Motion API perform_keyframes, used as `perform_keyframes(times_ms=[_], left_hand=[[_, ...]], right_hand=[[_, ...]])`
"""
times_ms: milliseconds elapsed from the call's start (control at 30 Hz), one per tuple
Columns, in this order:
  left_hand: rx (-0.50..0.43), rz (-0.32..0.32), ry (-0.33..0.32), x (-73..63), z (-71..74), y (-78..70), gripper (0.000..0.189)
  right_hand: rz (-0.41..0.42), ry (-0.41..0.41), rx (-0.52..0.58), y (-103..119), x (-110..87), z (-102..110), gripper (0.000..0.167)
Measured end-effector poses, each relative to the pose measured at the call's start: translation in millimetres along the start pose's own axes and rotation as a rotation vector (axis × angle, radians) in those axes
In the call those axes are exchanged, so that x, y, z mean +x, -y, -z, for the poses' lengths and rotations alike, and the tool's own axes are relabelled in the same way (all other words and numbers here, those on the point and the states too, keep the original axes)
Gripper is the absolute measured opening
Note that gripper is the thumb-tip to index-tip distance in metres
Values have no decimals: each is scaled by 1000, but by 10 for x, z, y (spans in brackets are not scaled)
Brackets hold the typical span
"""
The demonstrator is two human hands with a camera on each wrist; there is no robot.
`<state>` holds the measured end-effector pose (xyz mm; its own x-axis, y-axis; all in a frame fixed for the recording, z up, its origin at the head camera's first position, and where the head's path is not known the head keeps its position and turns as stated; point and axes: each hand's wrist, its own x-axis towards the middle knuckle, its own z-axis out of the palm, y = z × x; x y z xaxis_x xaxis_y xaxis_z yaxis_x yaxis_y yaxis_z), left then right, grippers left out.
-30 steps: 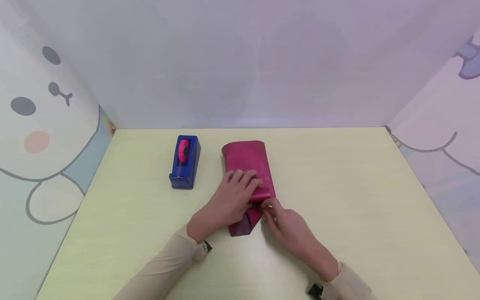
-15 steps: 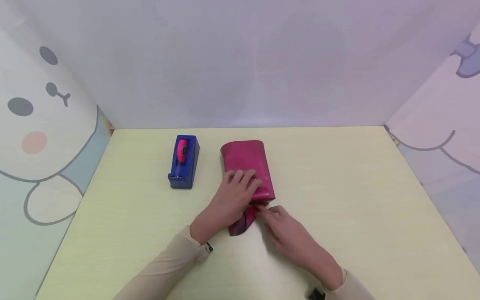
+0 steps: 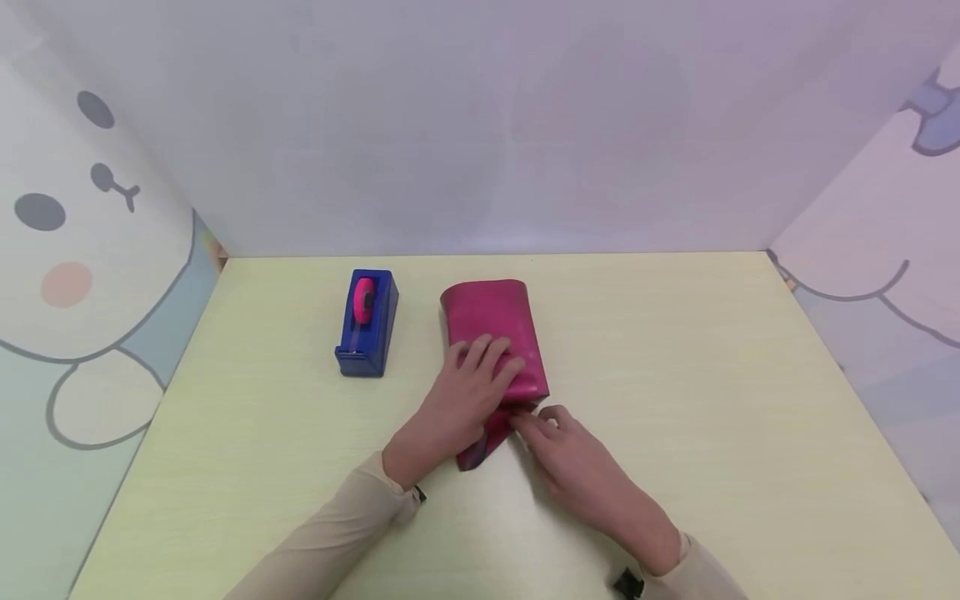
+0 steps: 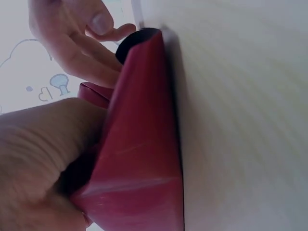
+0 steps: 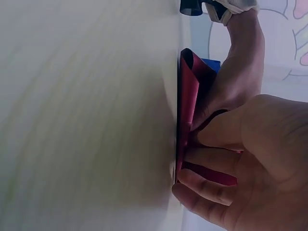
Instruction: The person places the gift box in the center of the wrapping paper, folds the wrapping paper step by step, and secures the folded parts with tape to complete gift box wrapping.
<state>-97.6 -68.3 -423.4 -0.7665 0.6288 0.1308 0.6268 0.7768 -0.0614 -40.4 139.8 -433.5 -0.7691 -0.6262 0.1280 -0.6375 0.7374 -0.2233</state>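
Observation:
A flat parcel in glossy magenta wrapping paper lies on the table. Its near end tapers into a folded paper flap, whose curled rim shows a dark inner side. My left hand holds the parcel from above, its bent fingers spread over the top and its thumb over the near end. From the right, my right hand presses a fingertip into the flap just below the parcel's edge. In the right wrist view, the fingers push against the folded paper. Some fingertips are hidden behind the paper.
A blue tape dispenser with a pink core stands left of the parcel. The pale table meets a white back wall; cartoon-printed panels flank it.
My right hand has moved slightly left, pushing the flap's right side inward, so the flap is narrower and less dark inner side shows. My left hand has stayed on the parcel.

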Motion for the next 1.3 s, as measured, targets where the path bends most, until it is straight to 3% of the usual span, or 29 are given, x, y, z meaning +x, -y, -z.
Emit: perform_keyframes(times_ms=[167, 333, 633, 900, 1100, 1200, 1300], left_hand=[[-10, -6, -21, 0, -9, 12, 87], [-20, -7, -32, 2, -8, 19, 81], [-39, 5, -17, 12, -10, 19, 81], [-32, 3, -44, 7, -36, 17, 75], [-11, 7, -32, 6, -46, 5, 78], [-77, -1, 2, 4, -5, 33, 78], [-232, 20, 50, -22, 116, 106, 74]], right_hand=[[65, -22, -101, 14, 32, 4, 40], [86, -56, -126, -1, -6, 29, 39], [55, -21, -92, -19, -40, 39, 43], [20, -3, -10, -16, -34, 52, 41], [21, -4, -16, 20, -2, 68, 39], [18, 21, -22, 47, -1, 70, 37], [20, 41, -22, 52, -6, 70, 38]])
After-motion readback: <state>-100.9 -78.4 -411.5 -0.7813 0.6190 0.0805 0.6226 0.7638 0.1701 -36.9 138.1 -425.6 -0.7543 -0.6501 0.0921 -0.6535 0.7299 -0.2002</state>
